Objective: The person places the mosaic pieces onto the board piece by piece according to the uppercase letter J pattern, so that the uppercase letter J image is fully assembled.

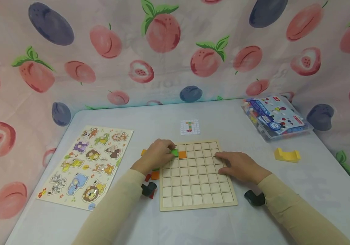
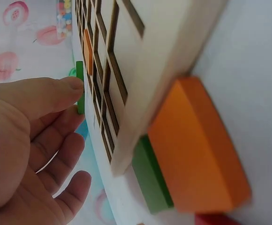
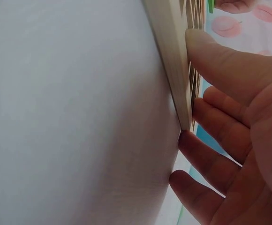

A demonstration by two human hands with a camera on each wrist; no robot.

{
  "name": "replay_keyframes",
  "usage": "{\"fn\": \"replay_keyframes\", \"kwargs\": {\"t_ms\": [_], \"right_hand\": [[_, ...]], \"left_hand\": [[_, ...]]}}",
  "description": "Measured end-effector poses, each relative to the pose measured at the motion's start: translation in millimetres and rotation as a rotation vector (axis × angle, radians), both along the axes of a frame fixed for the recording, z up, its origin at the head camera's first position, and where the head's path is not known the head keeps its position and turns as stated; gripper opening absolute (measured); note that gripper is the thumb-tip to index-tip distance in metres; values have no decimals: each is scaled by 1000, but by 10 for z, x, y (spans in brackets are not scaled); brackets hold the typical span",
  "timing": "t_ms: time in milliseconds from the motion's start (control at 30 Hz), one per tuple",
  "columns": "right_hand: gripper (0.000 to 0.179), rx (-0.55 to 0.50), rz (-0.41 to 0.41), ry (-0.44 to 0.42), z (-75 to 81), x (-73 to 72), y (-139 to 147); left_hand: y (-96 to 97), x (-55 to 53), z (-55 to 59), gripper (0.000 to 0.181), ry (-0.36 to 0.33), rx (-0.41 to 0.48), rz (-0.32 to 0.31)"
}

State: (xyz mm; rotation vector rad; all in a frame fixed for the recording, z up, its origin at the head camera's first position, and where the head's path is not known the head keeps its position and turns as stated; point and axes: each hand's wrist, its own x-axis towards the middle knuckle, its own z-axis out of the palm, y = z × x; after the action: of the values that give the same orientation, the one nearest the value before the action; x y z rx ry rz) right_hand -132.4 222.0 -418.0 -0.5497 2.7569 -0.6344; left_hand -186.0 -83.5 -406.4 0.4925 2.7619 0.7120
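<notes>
A wooden grid board (image 1: 197, 207) lies flat in front of me. My left hand (image 1: 157, 154) pinches a green square tile (image 2: 80, 86) between thumb and fingertips over the board's upper left cells. Just right of it, an orange tile (image 1: 182, 154) sits in a cell. My right hand (image 1: 239, 165) rests at the board's right edge, thumb and fingertips touching the rim, holding no tile. Beside the board's left edge lie loose tiles: an orange tile (image 1: 155, 175), a green tile (image 2: 152, 176) and red tiles (image 1: 151, 194), partly hidden by the left arm.
Behind the board lies a small card (image 1: 190, 127) with a coloured J pattern on a grid. An animal puzzle board (image 1: 86, 166) is at the left. At the right are a plastic case (image 1: 277, 117) of small coloured parts and a yellow curved block (image 1: 287, 155).
</notes>
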Motion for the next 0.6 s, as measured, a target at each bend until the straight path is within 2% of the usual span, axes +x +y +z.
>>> {"fn": "replay_keyframes", "kwargs": {"t_ms": [233, 600], "right_hand": [[61, -2, -12, -15, 0, -5, -1], [60, -8, -5, -15, -9, -11, 6]], "left_hand": [[105, 3, -6, 26, -13, 7, -21], [251, -4, -27, 24, 39, 7, -118]]}}
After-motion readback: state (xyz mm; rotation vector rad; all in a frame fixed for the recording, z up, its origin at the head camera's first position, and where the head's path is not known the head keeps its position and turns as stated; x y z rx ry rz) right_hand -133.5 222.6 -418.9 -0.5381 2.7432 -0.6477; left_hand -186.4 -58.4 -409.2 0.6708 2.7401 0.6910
